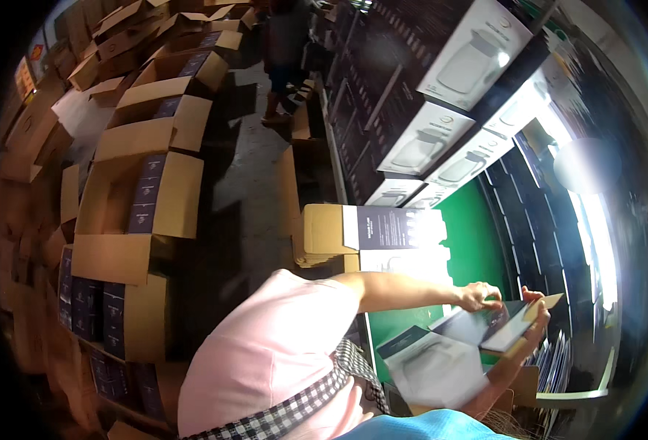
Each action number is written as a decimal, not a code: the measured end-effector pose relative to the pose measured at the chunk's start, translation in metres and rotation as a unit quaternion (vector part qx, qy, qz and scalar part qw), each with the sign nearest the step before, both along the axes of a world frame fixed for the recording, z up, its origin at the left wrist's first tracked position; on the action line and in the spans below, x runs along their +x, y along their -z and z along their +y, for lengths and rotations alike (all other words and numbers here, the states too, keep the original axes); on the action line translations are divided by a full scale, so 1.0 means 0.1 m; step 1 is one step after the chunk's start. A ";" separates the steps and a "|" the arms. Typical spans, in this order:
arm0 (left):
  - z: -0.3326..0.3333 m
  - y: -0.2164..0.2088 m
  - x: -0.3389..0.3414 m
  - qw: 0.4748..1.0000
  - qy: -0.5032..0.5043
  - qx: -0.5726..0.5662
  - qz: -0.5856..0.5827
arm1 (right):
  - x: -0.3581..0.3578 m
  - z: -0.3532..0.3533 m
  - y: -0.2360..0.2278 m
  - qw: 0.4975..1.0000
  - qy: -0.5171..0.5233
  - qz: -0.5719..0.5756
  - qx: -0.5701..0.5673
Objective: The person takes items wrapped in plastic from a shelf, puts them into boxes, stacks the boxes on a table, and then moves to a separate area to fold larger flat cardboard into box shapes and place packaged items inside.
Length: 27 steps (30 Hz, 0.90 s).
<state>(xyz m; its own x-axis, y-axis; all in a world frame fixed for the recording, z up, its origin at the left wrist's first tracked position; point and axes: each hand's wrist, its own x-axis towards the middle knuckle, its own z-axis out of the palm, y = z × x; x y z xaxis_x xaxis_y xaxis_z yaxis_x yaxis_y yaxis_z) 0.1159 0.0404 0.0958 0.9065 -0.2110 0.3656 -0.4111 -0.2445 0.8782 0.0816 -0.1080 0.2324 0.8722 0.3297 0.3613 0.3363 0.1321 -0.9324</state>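
Observation:
At the right, my left hand (479, 296) reaches across with its fingers curled at the upper edge of a white-and-dark carton (506, 327). Around the far side of that carton, by a brown flap, my right hand (538, 314) is closed. Just nearer to me lies a white cardboard panel with a jug picture (435, 367), partly smeared by motion; whether it belongs to the same carton I cannot tell. Beneath them is a green work surface (478, 227).
Stacked printed boxes (441, 139) rise ahead beside the bench. Flat printed cartons (401, 227) lie left of my hands. Upright sheets (556, 361) stand at the right. Open brown shipping boxes (111, 194) line the left side, and a person (284, 51) stands in the aisle.

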 end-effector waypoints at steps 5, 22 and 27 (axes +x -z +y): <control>-0.25 -1.02 -1.31 0.947 0.280 -0.150 0.052 | 0.54 -1.18 0.51 0.875 0.342 -0.280 -0.195; -0.32 -0.99 -1.84 0.979 0.189 -0.063 0.033 | -0.11 -0.44 0.01 0.990 0.117 -0.071 0.020; -0.27 -1.38 -1.97 0.993 0.113 0.022 -0.013 | 0.25 -0.42 0.17 0.966 0.224 -0.067 0.113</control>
<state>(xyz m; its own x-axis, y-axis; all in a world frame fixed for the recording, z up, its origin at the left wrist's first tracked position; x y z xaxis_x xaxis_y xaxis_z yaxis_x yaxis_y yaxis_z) -0.0813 0.0131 0.2334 0.8243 -0.4243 0.3749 -0.4828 -0.1807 0.8569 0.1063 -0.1500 0.2155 0.8497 -0.1701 0.4990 0.5221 0.1396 -0.8414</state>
